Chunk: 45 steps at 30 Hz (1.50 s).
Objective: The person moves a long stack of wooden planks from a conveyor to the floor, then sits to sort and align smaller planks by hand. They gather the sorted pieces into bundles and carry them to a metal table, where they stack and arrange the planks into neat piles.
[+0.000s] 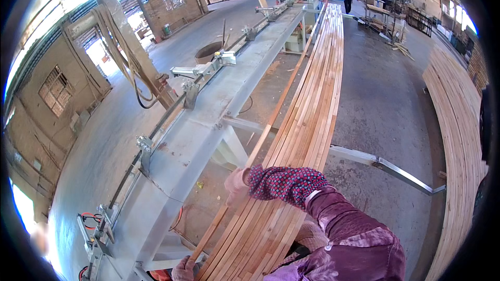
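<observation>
One skinny wooden strip (261, 142) runs just left of the row of wood strips (302, 143), long axis pointing away from the wearer. Right hand (238, 186) is farther up it, left hand (183, 269) down by its near stretch; honestly can't tell if either's actually closed on it.

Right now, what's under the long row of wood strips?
A metal bar emerges from beneath the strips on the right, another bar on the left, above the floor. The strips hide whether the bars join, and anything else between.
</observation>
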Each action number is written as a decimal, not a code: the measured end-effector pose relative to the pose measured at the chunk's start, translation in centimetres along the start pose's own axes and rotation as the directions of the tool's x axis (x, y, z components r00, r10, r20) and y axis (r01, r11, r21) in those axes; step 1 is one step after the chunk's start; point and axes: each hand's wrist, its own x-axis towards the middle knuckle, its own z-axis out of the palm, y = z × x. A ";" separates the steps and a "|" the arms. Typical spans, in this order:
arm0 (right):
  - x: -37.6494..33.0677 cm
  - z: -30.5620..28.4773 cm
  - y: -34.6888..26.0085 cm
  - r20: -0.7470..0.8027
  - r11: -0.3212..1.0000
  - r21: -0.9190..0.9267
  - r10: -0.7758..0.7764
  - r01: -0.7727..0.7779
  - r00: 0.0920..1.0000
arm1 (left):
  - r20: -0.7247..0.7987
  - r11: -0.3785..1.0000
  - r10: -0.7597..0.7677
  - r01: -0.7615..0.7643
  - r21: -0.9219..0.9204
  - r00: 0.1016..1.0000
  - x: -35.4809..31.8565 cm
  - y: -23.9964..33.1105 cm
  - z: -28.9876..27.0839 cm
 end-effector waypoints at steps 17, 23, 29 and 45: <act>-2.2 5.8 1.6 0.025 0.988 -0.033 0.154 -0.153 0.988 | 0.053 0.992 -0.036 0.042 -0.119 0.998 1.5 6.6 -4.8; -3.4 9.7 2.0 -0.261 1.000 0.024 0.021 -0.015 0.965 | 0.266 0.726 -0.352 0.442 -0.527 0.897 4.9 11.9 -13.2; -12.2 13.0 -3.7 -0.827 0.959 0.204 0.062 0.195 0.559 | 0.520 0.962 -0.165 0.253 -0.102 0.838 3.4 7.5 -5.0; -28.1 30.4 -10.0 -0.448 0.446 0.892 0.894 -0.073 -0.006 | 0.140 0.783 -0.450 0.465 -0.414 0.882 5.0 11.2 -11.1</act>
